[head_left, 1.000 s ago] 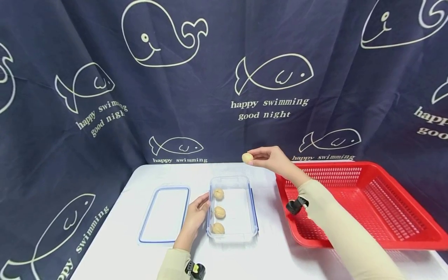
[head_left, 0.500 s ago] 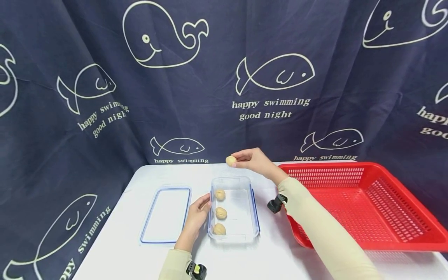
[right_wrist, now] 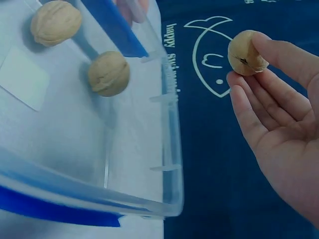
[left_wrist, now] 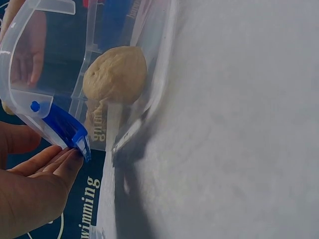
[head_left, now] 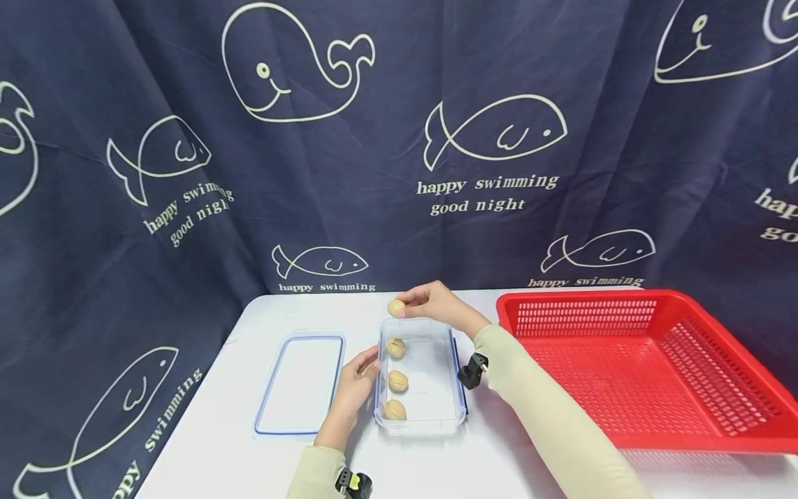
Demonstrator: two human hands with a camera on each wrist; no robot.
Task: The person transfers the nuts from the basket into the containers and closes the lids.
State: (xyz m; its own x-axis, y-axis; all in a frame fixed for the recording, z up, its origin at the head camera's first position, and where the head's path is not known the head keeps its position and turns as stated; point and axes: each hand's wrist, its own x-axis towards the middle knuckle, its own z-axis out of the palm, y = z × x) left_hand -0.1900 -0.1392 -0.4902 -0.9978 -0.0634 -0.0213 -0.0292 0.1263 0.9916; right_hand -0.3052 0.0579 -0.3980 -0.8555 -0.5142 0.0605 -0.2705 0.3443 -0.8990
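Note:
My right hand point(head_left: 430, 303) pinches a walnut point(head_left: 395, 308) between thumb and fingertips, above the far left corner of a clear plastic food container point(head_left: 434, 424). In the right wrist view this walnut point(right_wrist: 246, 53) shows a dark spot at its end, outside the container's rim. Three more walnuts point(head_left: 397, 380) lie in a row along the container's left wall. My left hand point(head_left: 354, 389) holds the container's left side; in the left wrist view its curled fingers point(left_wrist: 60, 162) touch the blue latch point(left_wrist: 67, 128).
A clear lid point(head_left: 299, 384) with a blue seal lies flat on the white table point(head_left: 206, 443), left of the container. To the right stands a large red plastic basket point(head_left: 717, 443). A dark blue cloth point(head_left: 399, 229) with white fish drawings hangs behind the table.
My right hand has carried the walnut leftward from near the basket, then lowered it toward the container's far left corner. My left hand stays at the container's side.

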